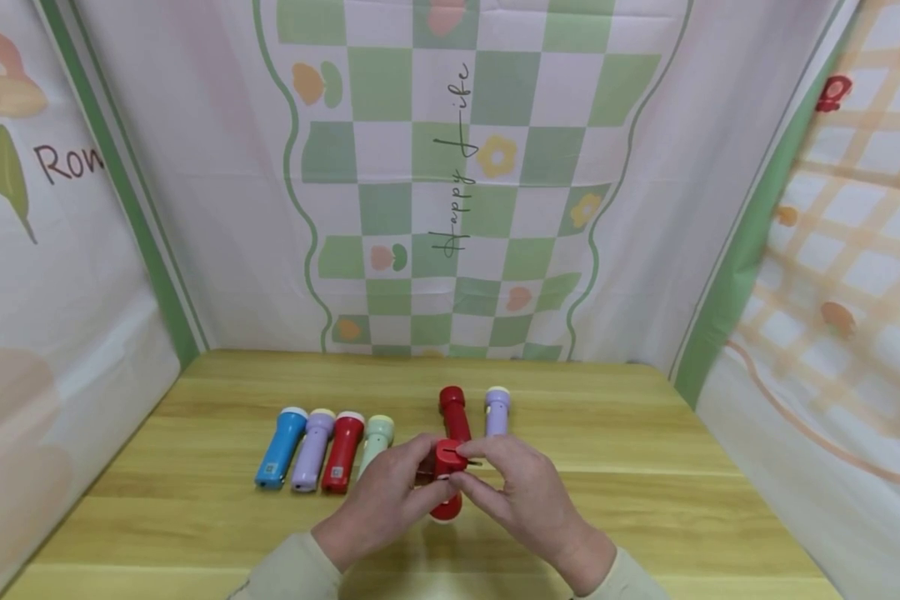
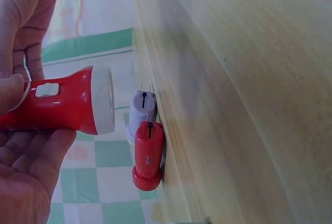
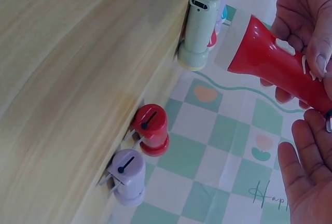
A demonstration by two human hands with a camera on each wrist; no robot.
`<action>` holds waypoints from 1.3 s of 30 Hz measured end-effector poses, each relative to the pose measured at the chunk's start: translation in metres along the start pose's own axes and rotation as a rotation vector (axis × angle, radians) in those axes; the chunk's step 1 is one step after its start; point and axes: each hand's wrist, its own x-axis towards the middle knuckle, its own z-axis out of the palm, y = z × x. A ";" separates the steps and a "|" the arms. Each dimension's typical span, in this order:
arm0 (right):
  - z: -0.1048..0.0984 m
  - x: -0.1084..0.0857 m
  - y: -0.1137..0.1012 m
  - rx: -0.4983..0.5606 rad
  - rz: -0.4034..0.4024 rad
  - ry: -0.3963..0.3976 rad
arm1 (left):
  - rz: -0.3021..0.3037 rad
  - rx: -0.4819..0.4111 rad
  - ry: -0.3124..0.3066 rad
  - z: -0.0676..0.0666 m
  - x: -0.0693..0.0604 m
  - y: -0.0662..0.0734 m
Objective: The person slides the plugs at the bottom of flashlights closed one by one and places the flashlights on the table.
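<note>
Between both hands is a red flashlight (image 1: pixel 448 454) (image 2: pixel 67 102) (image 3: pixel 270 58), its white-rimmed lens end toward the wearer and thin metal prongs sticking out sideways near its tail. The left hand (image 1: pixel 382 498) (image 2: pixel 31 182) (image 3: pixel 306 22) grips the body, its thumb lying beside the white switch in the right wrist view. Thumb and index finger of the right hand (image 1: pixel 528 493) (image 2: pixel 26 22) (image 3: pixel 311 167) pinch the tail end; its other fingers are extended in the right wrist view. The exact contact at the tail is partly hidden.
On the wooden table (image 1: pixel 630 467), blue (image 1: pixel 281 446), purple (image 1: pixel 313 450), red (image 1: pixel 342 452) and green (image 1: pixel 377 440) flashlights lie in a row at left. Beyond the hands lie another red flashlight (image 1: pixel 453 410) and a purple one (image 1: pixel 497 410), with prongs out. Printed curtains surround the table.
</note>
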 end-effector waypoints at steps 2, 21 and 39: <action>-0.001 0.000 0.000 0.011 0.003 -0.002 | 0.007 0.005 0.003 0.000 0.000 0.001; -0.006 0.003 -0.003 0.079 0.009 -0.011 | 0.015 0.003 0.022 0.000 0.000 0.004; -0.006 0.006 -0.004 0.081 0.014 -0.011 | 0.022 -0.010 0.030 0.000 0.001 0.004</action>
